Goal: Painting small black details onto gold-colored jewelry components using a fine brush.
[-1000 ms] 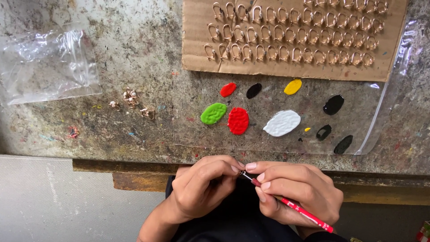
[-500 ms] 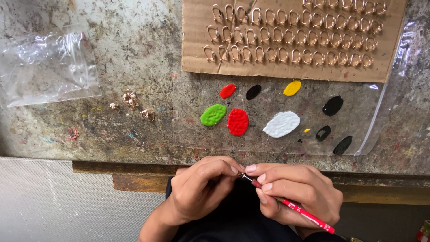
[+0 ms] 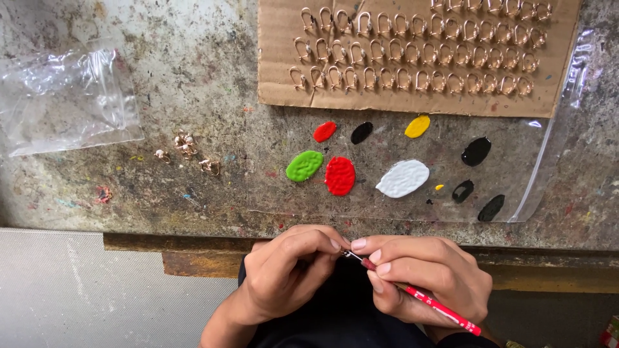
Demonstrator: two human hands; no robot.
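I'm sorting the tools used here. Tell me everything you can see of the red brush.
The red brush is a thin, pencil-like stick with a glossy red handle and a short metal ferrule near its tip. It lies slanted, tip up-left, handle end down-right. The right hand pinches it near the ferrule; its tip meets the left hand fingers. The bristles are hidden. It is held below the table edge.

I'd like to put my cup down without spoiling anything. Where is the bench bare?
Bare bench lies between the clear plastic bag and the cardboard sheet of metal hooks, above the small loose metal pieces. Another strip runs along the front edge, left of the paint blobs. The right half is crowded with wet paint on a plastic film.
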